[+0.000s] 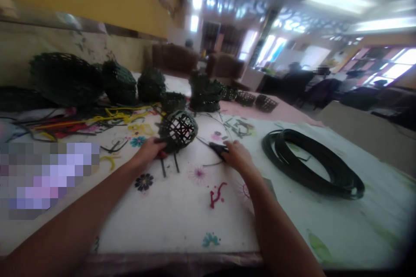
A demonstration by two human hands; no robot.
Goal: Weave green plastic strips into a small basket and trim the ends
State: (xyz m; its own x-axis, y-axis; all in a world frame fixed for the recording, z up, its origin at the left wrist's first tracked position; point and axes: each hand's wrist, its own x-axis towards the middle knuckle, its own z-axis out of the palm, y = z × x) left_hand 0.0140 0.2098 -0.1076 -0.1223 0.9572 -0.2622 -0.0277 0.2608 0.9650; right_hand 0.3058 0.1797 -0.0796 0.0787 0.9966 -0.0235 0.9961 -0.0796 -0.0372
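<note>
White table (156, 220): bore these things.
Dark coil (312, 179): lay at right.
Woven basket (180, 130): was tilted between the hands; left hand (152, 149) pinched its edge.
Black tool (218, 149): right hand (238, 156) closed around it (its kind was unclear).

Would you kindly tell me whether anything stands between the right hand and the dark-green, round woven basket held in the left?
Nothing bulky: just the black tool in the right hand and what looks like a thin dark strand before the held basket.
</note>
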